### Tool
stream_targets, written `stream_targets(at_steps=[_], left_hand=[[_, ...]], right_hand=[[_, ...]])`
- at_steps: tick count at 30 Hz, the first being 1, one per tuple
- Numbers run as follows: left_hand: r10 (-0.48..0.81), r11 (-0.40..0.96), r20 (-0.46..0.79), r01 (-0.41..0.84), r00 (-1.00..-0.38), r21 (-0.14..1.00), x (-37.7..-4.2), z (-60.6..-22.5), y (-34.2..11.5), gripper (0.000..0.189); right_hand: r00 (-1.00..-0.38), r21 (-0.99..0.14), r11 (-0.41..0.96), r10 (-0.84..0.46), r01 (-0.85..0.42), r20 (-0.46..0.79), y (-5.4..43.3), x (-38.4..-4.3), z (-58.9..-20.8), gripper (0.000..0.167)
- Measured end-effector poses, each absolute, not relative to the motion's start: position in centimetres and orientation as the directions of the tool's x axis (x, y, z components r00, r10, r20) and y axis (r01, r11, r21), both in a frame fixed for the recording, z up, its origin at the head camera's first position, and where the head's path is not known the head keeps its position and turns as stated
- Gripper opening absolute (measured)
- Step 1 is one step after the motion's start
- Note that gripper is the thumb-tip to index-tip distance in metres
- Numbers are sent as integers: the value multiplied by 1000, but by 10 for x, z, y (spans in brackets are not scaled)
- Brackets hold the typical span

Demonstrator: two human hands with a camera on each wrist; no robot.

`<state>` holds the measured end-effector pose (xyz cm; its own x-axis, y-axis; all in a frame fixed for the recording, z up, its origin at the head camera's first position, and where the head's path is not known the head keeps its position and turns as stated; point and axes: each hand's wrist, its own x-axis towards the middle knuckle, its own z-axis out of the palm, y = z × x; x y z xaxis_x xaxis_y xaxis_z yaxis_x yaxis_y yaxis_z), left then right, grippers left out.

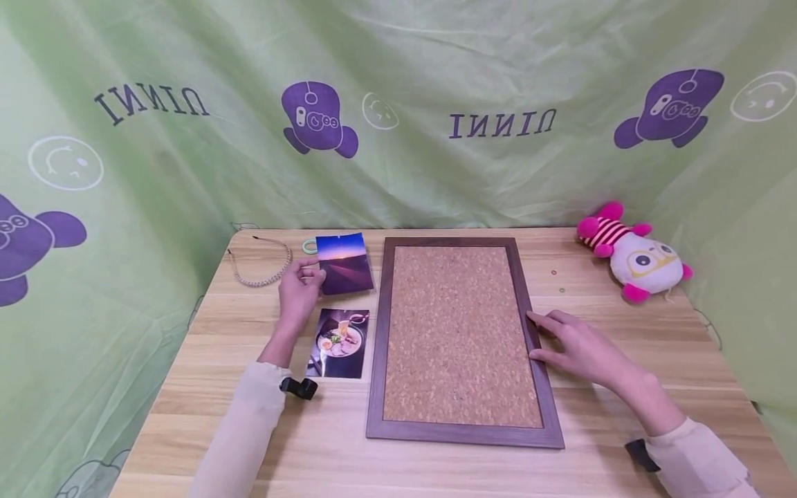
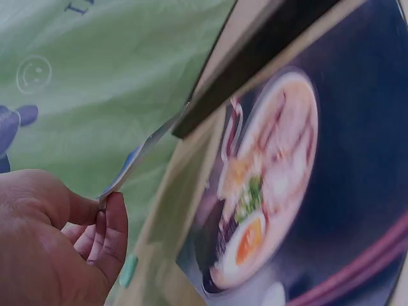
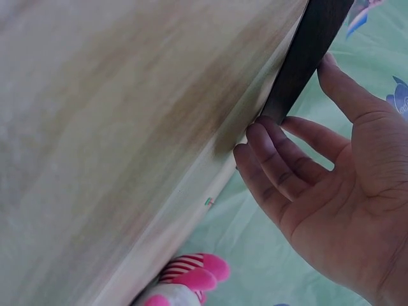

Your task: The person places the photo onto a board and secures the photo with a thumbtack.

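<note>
My left hand (image 1: 300, 294) pinches the left edge of a sunset photo (image 1: 345, 263) between thumb and fingers. In the left wrist view the photo (image 2: 131, 167) is seen nearly edge-on. Nearer me lies a photo of a ramen bowl (image 1: 339, 344). A cork board (image 1: 461, 332) in a dark wood frame lies flat to the right of both photos. On its right side, my right hand (image 1: 582, 349) touches the frame's edge with extended fingertips and thumb. The right wrist view shows these fingers (image 3: 280, 153) against the dark frame (image 3: 306, 57).
A beaded headband (image 1: 264, 280) and a green ring-shaped item (image 1: 308, 246) lie at the back left. Right of the board are two tiny coloured pieces (image 1: 554, 272), too small to identify. A pink and white plush toy (image 1: 644, 266) sits at the back right. Green printed cloth (image 1: 423, 180) surrounds the table.
</note>
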<state>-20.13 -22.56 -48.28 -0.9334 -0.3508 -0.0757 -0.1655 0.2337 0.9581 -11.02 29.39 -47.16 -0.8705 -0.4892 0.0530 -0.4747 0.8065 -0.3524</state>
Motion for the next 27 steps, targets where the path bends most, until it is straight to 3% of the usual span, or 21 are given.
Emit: stream_targets(at_steps=[6,17,27], left_hand=[[-283,155,-65,-113,-957,981,-197,-475,-205,35],[-143,82,-113,-125,-983,989,-189,-469,-162,36],[-26,151,-107,-110,-994,982,-182,-481,-127,37]], right_hand=[[-874,-353,811,-483,-467,49,294,-110,-471,74],[-876,-356,812,-479,-462,45,294,-110,-472,74],[-877,-359,812,-478,-460,42,295,-109,-473,75]])
